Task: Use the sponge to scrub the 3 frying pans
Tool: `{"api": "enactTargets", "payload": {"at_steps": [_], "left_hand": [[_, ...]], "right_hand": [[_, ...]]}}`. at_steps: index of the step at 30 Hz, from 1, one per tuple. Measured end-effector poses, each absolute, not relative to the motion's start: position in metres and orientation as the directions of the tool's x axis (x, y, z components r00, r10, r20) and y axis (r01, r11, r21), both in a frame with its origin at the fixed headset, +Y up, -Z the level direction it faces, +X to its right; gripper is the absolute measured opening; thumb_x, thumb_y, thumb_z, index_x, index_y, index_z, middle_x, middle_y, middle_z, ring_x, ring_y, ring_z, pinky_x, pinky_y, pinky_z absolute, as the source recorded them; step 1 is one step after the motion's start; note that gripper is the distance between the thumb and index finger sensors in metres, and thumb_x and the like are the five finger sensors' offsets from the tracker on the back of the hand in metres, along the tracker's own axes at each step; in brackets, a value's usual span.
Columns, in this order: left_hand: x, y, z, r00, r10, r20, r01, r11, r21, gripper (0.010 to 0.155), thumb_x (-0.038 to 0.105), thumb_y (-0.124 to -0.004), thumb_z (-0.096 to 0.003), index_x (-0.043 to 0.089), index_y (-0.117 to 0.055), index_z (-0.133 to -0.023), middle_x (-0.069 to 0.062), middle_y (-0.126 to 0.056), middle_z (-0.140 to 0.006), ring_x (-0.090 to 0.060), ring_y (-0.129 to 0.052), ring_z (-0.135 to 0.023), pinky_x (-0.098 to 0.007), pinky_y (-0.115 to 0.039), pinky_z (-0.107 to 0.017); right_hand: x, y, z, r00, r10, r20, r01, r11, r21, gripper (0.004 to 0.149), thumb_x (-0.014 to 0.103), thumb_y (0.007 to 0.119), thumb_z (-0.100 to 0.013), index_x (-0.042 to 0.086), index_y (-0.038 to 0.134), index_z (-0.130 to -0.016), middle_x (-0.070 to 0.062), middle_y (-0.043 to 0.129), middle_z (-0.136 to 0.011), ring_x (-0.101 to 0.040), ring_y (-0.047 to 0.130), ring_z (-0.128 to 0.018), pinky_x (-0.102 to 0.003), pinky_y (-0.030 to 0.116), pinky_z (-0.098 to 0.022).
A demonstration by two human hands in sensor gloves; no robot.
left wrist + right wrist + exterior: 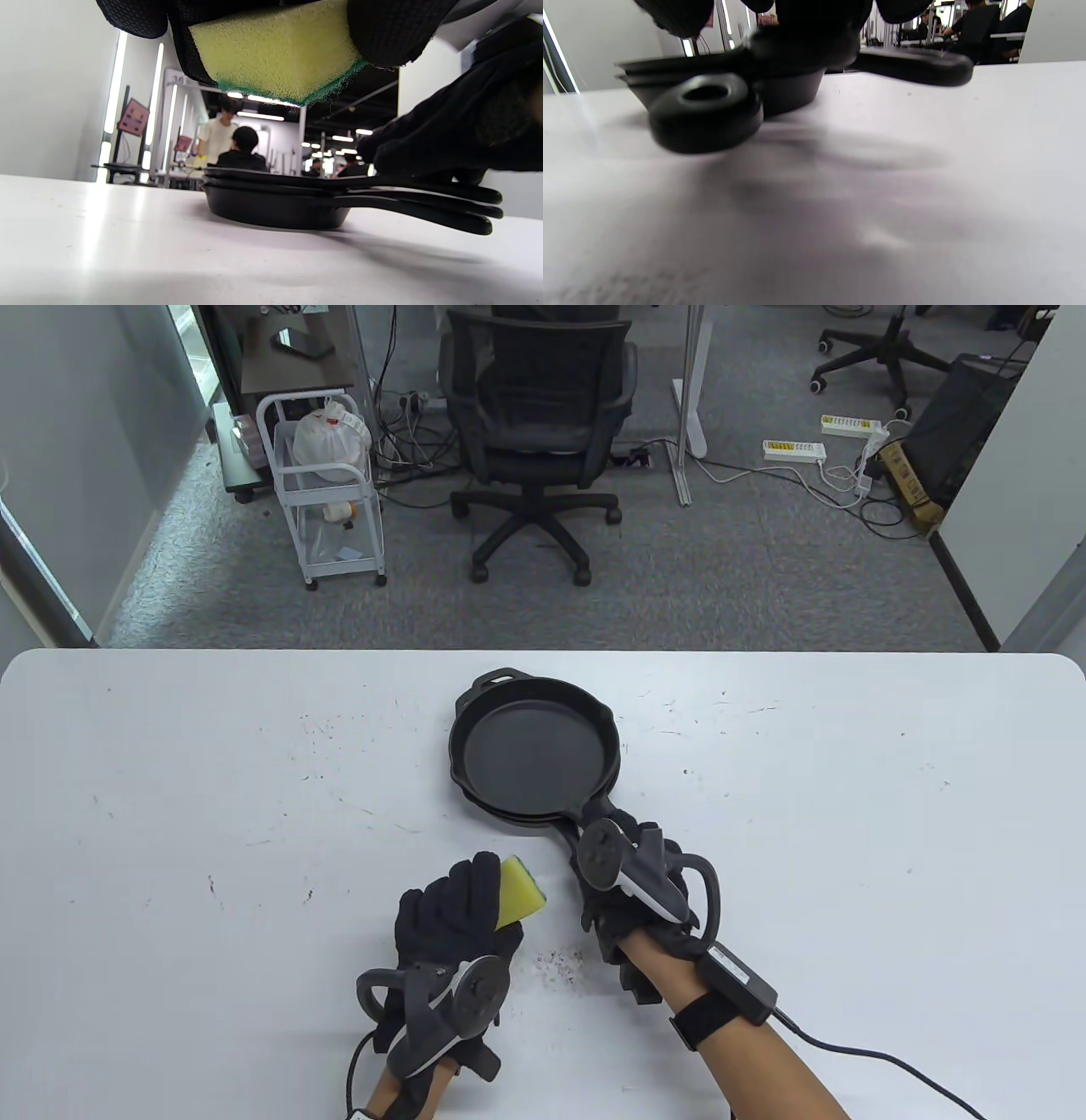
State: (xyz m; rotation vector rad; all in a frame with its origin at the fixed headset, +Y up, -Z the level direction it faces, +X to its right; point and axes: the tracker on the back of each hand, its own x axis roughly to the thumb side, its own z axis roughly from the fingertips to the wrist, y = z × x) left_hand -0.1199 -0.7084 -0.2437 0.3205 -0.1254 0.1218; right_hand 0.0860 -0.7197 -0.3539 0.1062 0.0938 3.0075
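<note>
Three black frying pans (pixel 534 755) sit stacked in the middle of the white table (pixel 212 780), with their handles pointing toward me and to the right. My right hand (pixel 619 836) lies over those handles, its fingers (pixel 806 38) curled on the top pan's handle. In the right wrist view, one handle (pixel 706 112) with a hole in its end sticks out to the left and another handle (pixel 916 65) to the right. My left hand (pixel 488 903) holds a yellow sponge (pixel 519 891) with a green scouring side, left of the handles. The sponge (pixel 275 51) hangs a little above the table, apart from the pans (pixel 275 199).
Dark crumbs (pixel 560 963) lie on the table between my hands. Beyond the table's far edge stand an office chair (pixel 539 432) and a white wire cart (pixel 327 492). People (pixel 237 148) sit in the background of the left wrist view.
</note>
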Motion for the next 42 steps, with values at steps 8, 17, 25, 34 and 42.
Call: {"api": "enactTargets", "payload": {"at_steps": [8,17,25,34,42], "left_hand": [[-0.122,-0.709,-0.247,0.988,0.094,0.121,-0.125,0.952,0.281,0.084,0.055,-0.08,-0.046,0.022,-0.05,-0.117,-0.011,-0.072,-0.114,-0.036,-0.082,-0.096,-0.064,-0.061,-0.074],[-0.121,-0.711,-0.248,0.995,0.03,0.096,-0.051,0.972,0.228,0.085,0.056,-0.084,-0.0438,0.021,-0.056,-0.116,-0.012,-0.075,-0.112,-0.036,-0.085,-0.094,-0.064,-0.063,-0.073],[-0.115,-0.722,-0.255,0.994,0.001,0.113,-0.014,0.993,0.114,0.087,0.056,-0.084,-0.0433,0.021,-0.054,-0.117,-0.012,-0.074,-0.113,-0.036,-0.085,-0.094,-0.064,-0.062,-0.074],[-0.116,-0.752,-0.275,0.984,-0.051,0.172,0.093,0.965,-0.246,0.087,0.056,-0.084,-0.0428,0.025,-0.052,-0.117,-0.011,-0.072,-0.116,-0.037,-0.079,-0.1,-0.064,-0.058,-0.076],[-0.122,-0.744,-0.273,0.987,-0.01,0.161,0.041,0.98,-0.194,0.1,0.064,-0.082,-0.0404,0.025,-0.036,-0.12,-0.015,-0.051,-0.123,-0.042,-0.062,-0.108,-0.066,-0.05,-0.077]], "right_hand": [[0.176,-0.699,-0.314,-0.967,0.208,0.145,-0.218,-0.974,-0.059,0.082,0.066,0.073,-0.04,0.031,0.048,-0.11,-0.005,0.046,-0.117,-0.037,0.055,-0.102,-0.064,0.043,-0.074],[0.267,-0.725,-0.272,-0.984,0.134,0.114,-0.148,-0.981,-0.124,0.091,0.08,0.059,-0.039,0.037,0.025,-0.111,-0.003,0.023,-0.122,-0.033,0.025,-0.114,-0.068,0.024,-0.075],[0.284,-0.734,-0.276,-0.963,0.264,0.055,-0.265,-0.964,-0.016,0.091,0.079,0.06,-0.039,0.036,0.024,-0.111,-0.004,0.025,-0.122,-0.035,0.025,-0.114,-0.068,0.024,-0.074],[0.276,-0.735,-0.274,-0.971,0.228,0.075,-0.228,-0.974,0.016,0.09,0.077,0.06,-0.04,0.036,0.025,-0.111,-0.004,0.026,-0.122,-0.035,0.025,-0.114,-0.068,0.025,-0.074],[0.278,-0.735,-0.274,-0.968,0.238,0.08,-0.238,-0.971,0.009,0.09,0.077,0.061,-0.04,0.036,0.025,-0.111,-0.005,0.028,-0.122,-0.036,0.027,-0.113,-0.068,0.025,-0.074]]}}
